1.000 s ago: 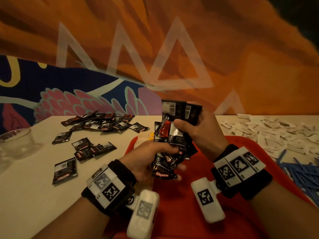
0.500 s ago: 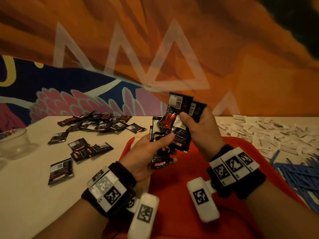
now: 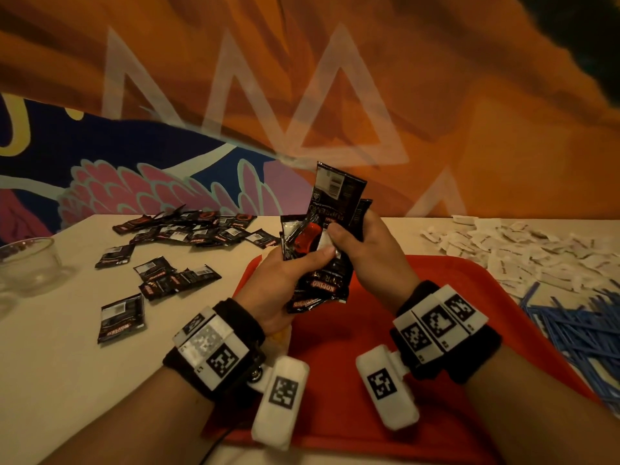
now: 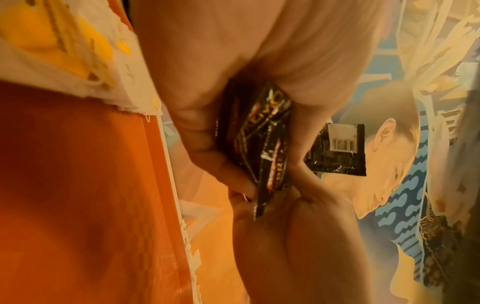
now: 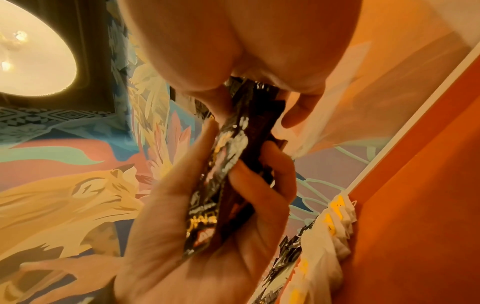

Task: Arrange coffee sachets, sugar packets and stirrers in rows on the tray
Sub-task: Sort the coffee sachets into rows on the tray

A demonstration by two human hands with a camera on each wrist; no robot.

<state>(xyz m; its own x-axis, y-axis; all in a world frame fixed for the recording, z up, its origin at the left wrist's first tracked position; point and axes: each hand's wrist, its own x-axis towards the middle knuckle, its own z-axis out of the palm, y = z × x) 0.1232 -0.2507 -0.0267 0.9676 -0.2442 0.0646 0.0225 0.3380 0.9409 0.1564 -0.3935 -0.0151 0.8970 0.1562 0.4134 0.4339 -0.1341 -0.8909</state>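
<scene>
Both hands hold a bunch of black coffee sachets [image 3: 330,250] upright above the red tray [image 3: 335,380]. My left hand [image 3: 288,273] grips the lower part of the bunch [image 4: 262,148], thumb across its front. My right hand [image 3: 365,250] grips the upper sachets [image 5: 228,181] between thumb and fingers. More coffee sachets [image 3: 188,229] lie loose on the table to the left. White sugar packets [image 3: 523,250] are heaped at the right. Blue stirrers [image 3: 577,333] lie in a pile beside the tray's right edge.
A clear glass bowl [image 3: 28,263] stands at the table's left edge. A painted wall rises right behind the table [image 3: 50,380]. White packets with yellow print [image 5: 335,224] lie against the tray's rim under the hands.
Both hands have lifted the bunch of sachets a little and shifted it right. The right hand has drawn the upper sachets higher out of the bunch.
</scene>
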